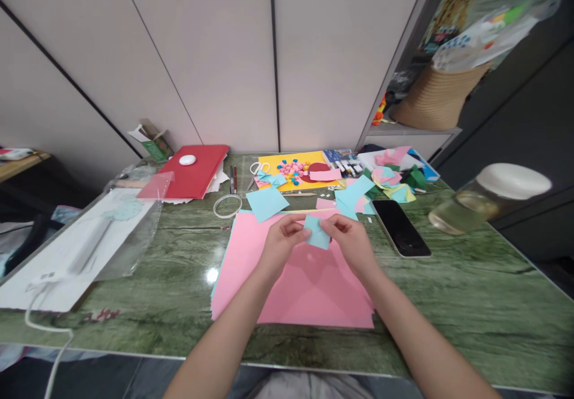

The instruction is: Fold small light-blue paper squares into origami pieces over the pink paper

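Between both hands a small light-blue piece of paper (318, 235) is held above a stack of pink paper (309, 285). My left hand (283, 238) pinches its left edge with thumb and fingers. On the opposite side, my right hand (352, 240) grips the upper right part the same way. A crease or overlapping layer seems to show near the top of the piece. Just beyond the hands lies a flat light-blue square sheet (267, 203), and more light-blue paper (356, 192) rests to the right.
A phone (400, 228) and a lidded jar of liquid (475, 201) stand to the right. Behind are white scissors (260, 168), small coloured pompoms (293, 170) and crumpled paper scraps (394, 177). A tape roll (227, 206), red folder (195, 171) and plastic sleeve (134, 231) lie left.
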The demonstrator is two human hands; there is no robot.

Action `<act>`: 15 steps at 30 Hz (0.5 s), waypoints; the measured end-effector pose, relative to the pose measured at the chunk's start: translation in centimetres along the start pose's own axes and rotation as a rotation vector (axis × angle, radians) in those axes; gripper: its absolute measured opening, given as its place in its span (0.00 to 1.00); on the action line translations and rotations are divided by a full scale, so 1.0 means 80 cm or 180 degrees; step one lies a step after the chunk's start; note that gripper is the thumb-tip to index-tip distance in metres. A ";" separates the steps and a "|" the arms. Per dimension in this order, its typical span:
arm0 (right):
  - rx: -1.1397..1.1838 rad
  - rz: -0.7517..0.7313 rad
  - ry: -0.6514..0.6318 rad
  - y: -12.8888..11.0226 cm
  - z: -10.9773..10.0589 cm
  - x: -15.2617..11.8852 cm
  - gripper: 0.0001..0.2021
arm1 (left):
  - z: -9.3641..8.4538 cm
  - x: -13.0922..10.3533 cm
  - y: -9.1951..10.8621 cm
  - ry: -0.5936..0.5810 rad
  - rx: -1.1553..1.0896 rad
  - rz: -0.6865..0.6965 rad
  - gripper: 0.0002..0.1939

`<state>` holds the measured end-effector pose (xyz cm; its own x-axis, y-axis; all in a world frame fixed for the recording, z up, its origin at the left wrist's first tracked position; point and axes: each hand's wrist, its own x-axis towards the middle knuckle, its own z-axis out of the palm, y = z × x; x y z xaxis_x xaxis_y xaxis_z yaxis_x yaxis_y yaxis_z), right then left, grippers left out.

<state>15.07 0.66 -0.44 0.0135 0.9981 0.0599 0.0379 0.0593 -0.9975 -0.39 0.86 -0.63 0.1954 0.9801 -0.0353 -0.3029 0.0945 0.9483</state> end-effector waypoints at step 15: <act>-0.0313 -0.0307 -0.0068 -0.005 0.007 -0.006 0.09 | 0.004 0.004 -0.007 0.0537 -0.0304 -0.0057 0.10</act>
<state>14.48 0.16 -0.10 -0.0162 0.9880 0.1535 0.1357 0.1543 -0.9787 0.12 1.04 -1.12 0.0448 0.9927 -0.1118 -0.3894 0.1204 0.9132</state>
